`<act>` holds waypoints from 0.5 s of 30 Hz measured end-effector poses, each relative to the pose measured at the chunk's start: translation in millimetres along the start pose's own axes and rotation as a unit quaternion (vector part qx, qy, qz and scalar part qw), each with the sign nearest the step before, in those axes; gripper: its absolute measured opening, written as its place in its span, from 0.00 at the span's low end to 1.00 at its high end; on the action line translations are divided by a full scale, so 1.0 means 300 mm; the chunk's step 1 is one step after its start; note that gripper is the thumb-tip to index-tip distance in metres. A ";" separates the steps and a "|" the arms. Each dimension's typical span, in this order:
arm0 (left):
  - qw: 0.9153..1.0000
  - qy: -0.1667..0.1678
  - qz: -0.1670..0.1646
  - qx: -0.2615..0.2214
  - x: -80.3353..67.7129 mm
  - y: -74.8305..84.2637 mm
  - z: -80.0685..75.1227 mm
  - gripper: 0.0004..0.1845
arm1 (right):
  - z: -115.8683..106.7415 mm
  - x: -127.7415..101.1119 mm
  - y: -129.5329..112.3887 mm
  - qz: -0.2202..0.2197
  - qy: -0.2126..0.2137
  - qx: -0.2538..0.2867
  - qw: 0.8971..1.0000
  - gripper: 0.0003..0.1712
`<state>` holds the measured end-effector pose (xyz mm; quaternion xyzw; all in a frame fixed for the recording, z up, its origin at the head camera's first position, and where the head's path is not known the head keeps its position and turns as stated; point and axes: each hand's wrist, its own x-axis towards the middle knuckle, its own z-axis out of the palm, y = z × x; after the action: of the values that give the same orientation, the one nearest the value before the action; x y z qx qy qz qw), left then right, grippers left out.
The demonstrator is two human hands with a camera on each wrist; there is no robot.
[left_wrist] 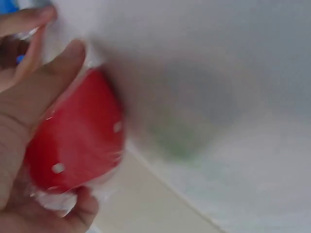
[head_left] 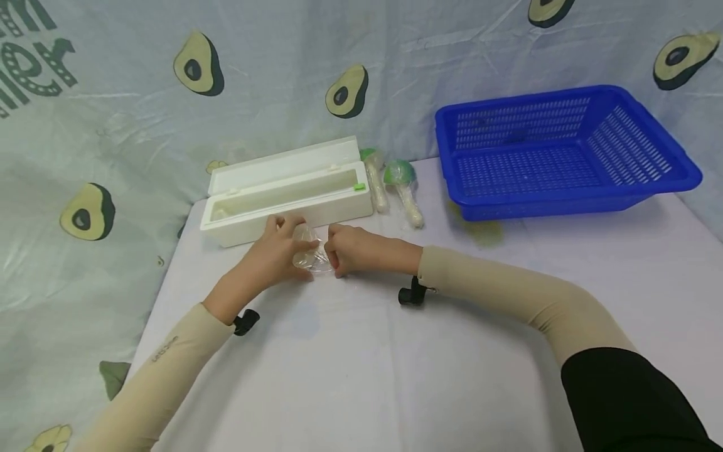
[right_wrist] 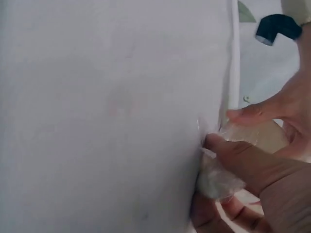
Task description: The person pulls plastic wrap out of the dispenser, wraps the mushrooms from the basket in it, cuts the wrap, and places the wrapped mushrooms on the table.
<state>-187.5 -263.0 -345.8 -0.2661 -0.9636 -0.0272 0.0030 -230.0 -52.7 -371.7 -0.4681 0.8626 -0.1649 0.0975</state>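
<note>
Right now your left hand [head_left: 277, 248] and your right hand [head_left: 353, 249] meet just in front of the white box [head_left: 288, 191], and both pinch the same small wrapped toy [head_left: 309, 251], fingers curled round it from either side. From the head view it looks like a pale lump in clear film resting on or just above the table [head_left: 361, 351]; your left wrist view shows the wrapped toy [left_wrist: 77, 141] as a red cap with white dots under shiny film, held between thumb and palm of your left hand [left_wrist: 29, 145]. Your right wrist view shows your right hand [right_wrist: 257, 179] nipping a bunched bit of the film [right_wrist: 218, 182], though that picture is too blurred to tell exactly how the wrap is folded.

On to the containers. The white box lies long and narrow with its lid tipped back; as far as you can see into it, the trough holds nothing, and a small green tag [head_left: 359, 186] sits at its right end, too small to read. Just beside that end lie two wrapped mushroom toys [head_left: 395, 185] with green caps and pale stems, side by side on the table. Well to the right stands the blue basket [head_left: 565, 188], its slotted floor bare.

Large dark letters [head_left: 31, 56] are cut off at the top left corner of the avocado-print backdrop [head_left: 198, 63]; small writing [head_left: 164, 349] runs along your left sleeve, but it cannot be read
</note>
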 end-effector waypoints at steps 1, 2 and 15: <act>1.000 0.015 -0.004 0.004 0.001 0.001 0.008 0.32 | 0.001 -0.001 0.003 0.005 0.001 0.009 1.000 0.11; 0.999 0.031 -0.010 0.004 0.003 0.001 0.015 0.30 | 0.002 -0.002 0.006 0.007 0.002 0.018 1.000 0.10; 0.989 0.115 -0.088 -0.031 0.056 0.016 0.059 0.07 | 0.024 0.008 -0.008 0.070 0.033 0.020 0.997 0.16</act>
<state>-199.3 -249.5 -363.0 -0.1753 -0.9752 -0.0877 0.1026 -227.1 -57.2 -377.4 -0.3989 0.8926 -0.1901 0.0895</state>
